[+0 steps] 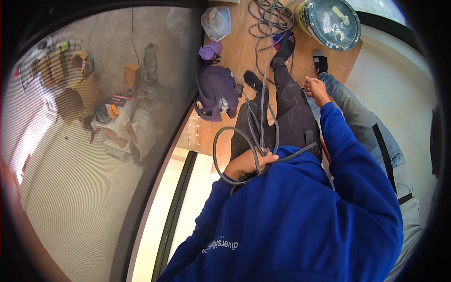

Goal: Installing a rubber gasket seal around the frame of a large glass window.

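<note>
My left hand [253, 162] is closed around several strands of a grey cable [216, 155] in front of my blue sweatshirt. Loose loops of it curve around the hand and wrist, and one free end sticks out to the right. From the hand, strands run forward between my outstretched legs to a tangled pile of the same cable [271, 18] on the floor. My right hand [317, 90] is raised over my right leg, close to another person's jeans [350, 103]. Its fingers are loosely bent and slightly apart, with nothing visible in them.
A lidded bucket [334, 26] with pale smears stands at the far right. At left lie a dark bag [217, 91], a purple bottle [210, 50], a phone [240, 90] and a clear plastic bag [216, 23]. Beyond a dark-framed mesh panel [89, 178] are cardboard boxes [77, 101].
</note>
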Action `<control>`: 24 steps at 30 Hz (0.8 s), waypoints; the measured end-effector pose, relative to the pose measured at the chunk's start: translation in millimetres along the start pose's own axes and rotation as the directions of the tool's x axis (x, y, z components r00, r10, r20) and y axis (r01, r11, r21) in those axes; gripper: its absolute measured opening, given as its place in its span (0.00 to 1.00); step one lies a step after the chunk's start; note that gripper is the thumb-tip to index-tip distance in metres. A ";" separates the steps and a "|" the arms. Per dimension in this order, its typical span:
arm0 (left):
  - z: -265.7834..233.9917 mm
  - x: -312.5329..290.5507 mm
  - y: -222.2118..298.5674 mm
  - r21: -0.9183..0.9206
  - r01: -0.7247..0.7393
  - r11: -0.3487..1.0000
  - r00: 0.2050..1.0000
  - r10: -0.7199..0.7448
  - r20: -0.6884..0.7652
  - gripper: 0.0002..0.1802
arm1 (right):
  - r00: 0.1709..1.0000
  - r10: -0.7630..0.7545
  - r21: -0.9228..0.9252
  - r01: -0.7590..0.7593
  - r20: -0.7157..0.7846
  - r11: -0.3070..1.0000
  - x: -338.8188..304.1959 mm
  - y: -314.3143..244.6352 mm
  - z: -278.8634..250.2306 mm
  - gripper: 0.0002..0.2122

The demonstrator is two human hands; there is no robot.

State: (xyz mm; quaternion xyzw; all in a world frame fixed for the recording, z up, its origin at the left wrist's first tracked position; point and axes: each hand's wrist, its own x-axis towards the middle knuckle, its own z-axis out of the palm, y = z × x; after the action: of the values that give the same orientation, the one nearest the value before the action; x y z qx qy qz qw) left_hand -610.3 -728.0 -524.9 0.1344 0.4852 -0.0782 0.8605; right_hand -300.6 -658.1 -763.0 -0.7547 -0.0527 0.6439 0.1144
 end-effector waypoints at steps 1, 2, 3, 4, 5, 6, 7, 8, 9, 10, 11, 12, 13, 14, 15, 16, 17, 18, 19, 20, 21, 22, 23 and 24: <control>-0.8 -1.1 -9.0 -0.007 -0.005 1.000 1.000 0.005 -0.001 0.27 | 0.999 -0.019 0.037 0.018 0.028 0.999 0.1 2.4 0.0 0.10; -2.9 -1.4 -17.4 -0.005 -0.037 0.999 0.999 0.037 0.024 0.27 | 0.998 -0.039 0.080 0.035 0.053 0.996 1.2 5.3 1.5 0.09; -4.8 -1.0 -25.4 -0.002 -0.067 0.998 0.996 0.067 0.051 0.27 | 0.996 -0.064 0.103 0.058 0.058 0.993 2.8 8.4 1.8 0.09; -6.1 1.1 -32.6 0.000 -0.066 0.998 0.996 0.066 0.056 0.27 | 0.997 -0.063 0.105 0.057 0.053 0.993 8.4 8.5 2.4 0.09; -5.9 4.3 -41.6 -0.006 -0.055 0.998 0.997 0.056 0.058 0.28 | 0.987 -0.136 0.164 0.121 0.083 0.979 15.9 11.8 0.3 0.09; -4.8 5.1 -50.2 -0.015 -0.041 0.999 0.998 0.042 0.056 0.29 | 0.972 -0.207 0.225 0.178 0.114 0.958 13.1 14.5 1.0 0.09; -5.0 4.8 -58.9 -0.014 -0.029 0.999 0.997 0.030 0.065 0.29 | 0.975 -0.195 0.228 0.168 0.105 0.959 9.9 19.5 1.9 0.09; -4.8 1.8 -63.8 -0.015 -0.006 1.000 0.998 0.007 0.058 0.29 | 0.977 -0.208 0.213 0.193 0.053 0.958 -2.8 11.5 15.0 0.09; -4.4 2.3 -67.2 -0.011 0.013 1.000 0.998 -0.012 0.054 0.30 | 0.974 -0.226 0.197 0.223 -0.004 0.955 -10.3 5.2 20.7 0.09; -5.2 7.7 -75.4 -0.005 0.016 1.000 0.998 -0.016 0.064 0.30 | 0.975 -0.224 0.200 0.222 -0.015 0.954 -9.8 6.7 17.5 0.09; -5.9 9.4 -84.6 0.011 -0.014 1.000 0.995 0.013 0.101 0.30 | 0.974 -0.225 0.212 0.225 -0.024 0.951 -10.2 14.1 15.1 0.09; -6.0 11.2 -93.6 0.024 -0.045 0.999 0.990 0.042 0.138 0.30 | 0.974 -0.227 0.222 0.228 -0.030 0.948 -10.2 20.9 13.3 0.09; -6.3 13.2 -102.4 0.024 -0.036 0.999 0.989 0.032 0.146 0.30 | 0.966 -0.254 0.174 0.259 -0.047 0.950 -9.8 27.1 12.0 0.09; -5.6 13.5 -99.3 0.053 0.005 0.999 0.987 -0.014 0.159 0.30 | 0.967 -0.247 0.172 0.253 -0.056 0.952 -10.0 34.2 11.3 0.09; -5.3 13.9 -98.8 0.081 0.045 0.996 0.984 -0.058 0.170 0.30 | 0.973 -0.228 0.156 0.231 -0.036 0.960 -9.7 41.0 12.3 0.09; -4.7 13.4 -103.3 0.075 0.048 0.996 0.982 -0.060 0.178 0.30 | 0.978 -0.210 0.137 0.209 -0.014 0.968 -9.1 47.2 13.8 0.09; -4.0 13.2 -108.3 0.090 0.032 0.995 0.987 -0.045 0.154 0.30 | 0.978 -0.209 0.126 0.209 -0.014 0.970 -4.9 52.8 16.5 0.09; -2.6 14.7 -111.2 0.105 0.016 0.994 0.991 -0.030 0.134 0.30 | 0.980 -0.198 0.118 0.197 -0.002 0.973 0.3 61.6 16.8 0.09; -2.8 16.6 -112.6 0.100 0.017 0.995 0.991 -0.030 0.130 0.30 | 0.982 -0.187 0.108 0.185 0.013 0.977 5.7 70.0 17.7 0.09; -2.9 17.5 -113.7 0.089 0.014 0.996 0.991 -0.026 0.129 0.30 | 0.984 -0.176 0.101 0.172 0.033 0.980 10.6 76.9 21.9 0.09; -1.8 18.0 -114.1 0.127 0.029 0.992 0.992 -0.043 0.116 0.30 | 0.987 -0.158 0.032 0.158 0.016 0.987 14.4 83.1 23.9 0.09; 0.3 19.5 -115.3 0.163 0.043 0.986 0.993 -0.060 0.100 0.30 | 0.987 -0.158 0.020 0.157 0.028 0.987 21.8 82.7 23.8 0.09; 2.3 19.0 -121.2 0.143 0.053 0.988 0.994 -0.066 0.091 0.30 | 0.987 -0.145 0.060 0.141 0.069 0.988 28.1 89.3 23.9 0.08; 3.9 21.9 -126.9 0.117 0.032 0.993 0.995 -0.043 0.092 0.28 | 0.984 -0.133 0.095 0.123 0.116 0.988 32.2 95.8 24.5 0.08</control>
State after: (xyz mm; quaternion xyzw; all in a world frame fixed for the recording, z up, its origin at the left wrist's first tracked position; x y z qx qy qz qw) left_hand -629.5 -850.1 -561.5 0.1710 0.4412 -0.1287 0.8715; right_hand -325.9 -741.0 -820.5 -0.7033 -0.0796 0.6817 0.1853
